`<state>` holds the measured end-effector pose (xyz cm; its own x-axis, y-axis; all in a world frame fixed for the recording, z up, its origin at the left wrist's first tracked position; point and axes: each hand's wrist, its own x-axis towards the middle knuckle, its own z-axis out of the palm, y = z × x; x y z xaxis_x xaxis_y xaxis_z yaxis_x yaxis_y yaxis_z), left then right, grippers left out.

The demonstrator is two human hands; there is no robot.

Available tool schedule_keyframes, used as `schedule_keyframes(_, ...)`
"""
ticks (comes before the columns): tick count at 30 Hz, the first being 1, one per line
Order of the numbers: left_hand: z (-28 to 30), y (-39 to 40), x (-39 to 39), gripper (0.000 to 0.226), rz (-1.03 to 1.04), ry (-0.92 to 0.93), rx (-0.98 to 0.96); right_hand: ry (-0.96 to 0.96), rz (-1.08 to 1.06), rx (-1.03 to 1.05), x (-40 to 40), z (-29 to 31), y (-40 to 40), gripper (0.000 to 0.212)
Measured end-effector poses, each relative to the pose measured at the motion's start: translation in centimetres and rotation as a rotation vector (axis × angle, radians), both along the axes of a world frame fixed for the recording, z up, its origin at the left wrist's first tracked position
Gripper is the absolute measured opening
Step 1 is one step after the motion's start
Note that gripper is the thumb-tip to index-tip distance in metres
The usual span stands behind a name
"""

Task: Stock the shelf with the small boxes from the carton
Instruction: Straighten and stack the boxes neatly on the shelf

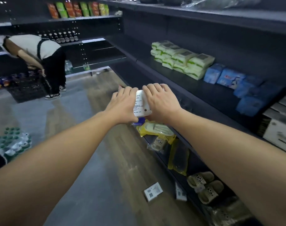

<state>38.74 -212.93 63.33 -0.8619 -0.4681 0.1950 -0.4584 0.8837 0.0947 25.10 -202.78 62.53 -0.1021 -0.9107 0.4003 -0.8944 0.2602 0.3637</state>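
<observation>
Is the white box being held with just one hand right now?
No, both the left hand and the right hand grip the white box, one on each side.

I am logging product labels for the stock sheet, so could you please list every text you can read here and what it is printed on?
None can be read for certain.
White box held between left hand and right hand: printed lines, too small.
Slippers: strap logo, blurred.
Blue packs: red mark, blurred.
Small box on the floor: codes, too small.
Snack bags: blurred.

Both forearms are bare, no sleeves, watch or rings visible.
</observation>
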Motion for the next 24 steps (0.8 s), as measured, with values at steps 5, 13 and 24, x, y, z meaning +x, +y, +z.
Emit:
schedule_keyframes(5, 1.4, 3.9, -3.5, 0.09, -0.21, 0.013, -0.069, 0.008, -0.195, 0.008, -0.9, 1.7, 6.8, 0.101)
schedule_keyframes(13, 2.8, 16.1, -10.2, 0.092, -0.567, 0.058, -0.108, 0.039, -0.559, 0.017, -2.0, 3.5, 22.3, 0.105)
schedule_keyframes(24, 2.6, 40.1, -16.2, 0.102, -0.968, 0.063, -0.1, -0.002, -0.96, 0.046, -1.1, 3.7, 47.2, 0.1)
